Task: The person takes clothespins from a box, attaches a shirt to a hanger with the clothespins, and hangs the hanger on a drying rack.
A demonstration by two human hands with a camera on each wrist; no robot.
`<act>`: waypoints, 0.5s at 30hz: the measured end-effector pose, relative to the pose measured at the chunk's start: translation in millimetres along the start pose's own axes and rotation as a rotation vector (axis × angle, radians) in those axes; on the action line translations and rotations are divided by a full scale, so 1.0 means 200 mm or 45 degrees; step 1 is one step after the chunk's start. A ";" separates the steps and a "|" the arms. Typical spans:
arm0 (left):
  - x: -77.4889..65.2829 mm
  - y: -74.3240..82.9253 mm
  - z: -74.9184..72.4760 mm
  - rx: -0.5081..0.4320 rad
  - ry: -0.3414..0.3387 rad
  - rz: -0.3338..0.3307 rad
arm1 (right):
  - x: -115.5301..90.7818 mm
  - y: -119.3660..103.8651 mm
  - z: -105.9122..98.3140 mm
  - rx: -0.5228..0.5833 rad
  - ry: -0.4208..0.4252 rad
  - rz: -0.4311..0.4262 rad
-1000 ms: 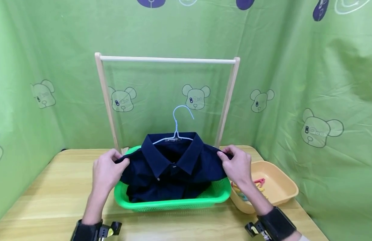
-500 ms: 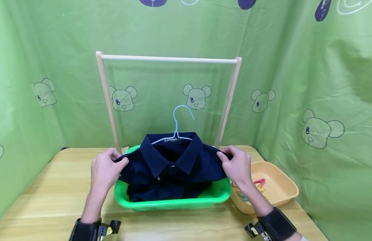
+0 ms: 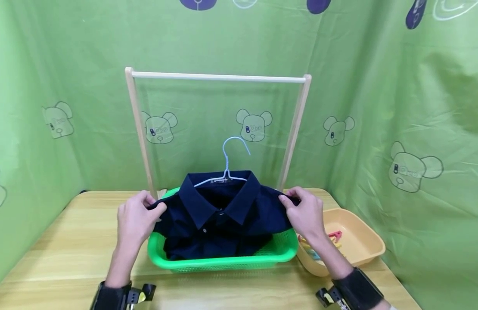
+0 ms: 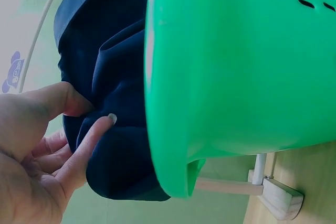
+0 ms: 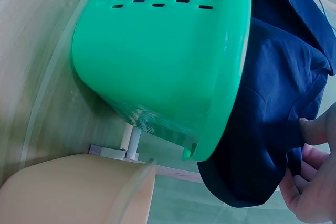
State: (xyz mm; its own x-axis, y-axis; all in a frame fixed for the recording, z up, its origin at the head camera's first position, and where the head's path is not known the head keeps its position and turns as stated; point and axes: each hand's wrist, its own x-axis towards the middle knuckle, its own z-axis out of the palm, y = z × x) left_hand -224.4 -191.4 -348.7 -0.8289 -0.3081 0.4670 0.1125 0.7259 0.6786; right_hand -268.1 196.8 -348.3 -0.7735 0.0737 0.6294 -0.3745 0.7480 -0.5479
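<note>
A dark navy collared shirt (image 3: pixel 223 232) lies bunched in the green plastic basket (image 3: pixel 223 263), its collar standing up above the rim. Inside the neck sits a pale blue wire hanger (image 3: pixel 226 165), hook upward; its ends are hidden under the shoulders. My left hand (image 3: pixel 137 219) pinches the shirt's shoulder at the left, and in the left wrist view thumb and fingers close on a fold of the cloth. At the opposite shoulder my right hand (image 3: pixel 306 213) pinches the fabric, just above the basket's right side. Both shoulders are spread apart between the hands.
Behind the basket stands a rack with wooden posts (image 3: pixel 140 129) and a white crossbar (image 3: pixel 219 77). A peach-coloured tray (image 3: pixel 359 232) at the right holds several coloured clothes pegs (image 3: pixel 333 237), partly covered by the right forearm. Green curtains (image 3: pixel 417 107) surround the wooden table (image 3: pixel 53 258).
Both hands keep their pinch on the shirt's shoulders. The left hand has shifted very slightly outward and the left shoulder with it; the view itself moves a little.
</note>
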 end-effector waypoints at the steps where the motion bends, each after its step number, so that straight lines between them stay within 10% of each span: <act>1: 0.00 0.00 0.00 0.005 -0.003 0.002 | 0.00 0.00 0.00 0.000 0.002 -0.001; 15: 0.00 -0.02 0.02 0.013 0.051 0.038 | 0.00 0.02 0.01 0.009 -0.005 -0.020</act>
State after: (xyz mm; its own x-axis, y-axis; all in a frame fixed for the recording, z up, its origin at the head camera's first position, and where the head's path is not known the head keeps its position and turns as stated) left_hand -227.4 -191.7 -353.9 -0.8026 -0.3101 0.5096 0.1313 0.7414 0.6581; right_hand -270.7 198.6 -350.1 -0.7698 0.0595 0.6355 -0.3900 0.7444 -0.5420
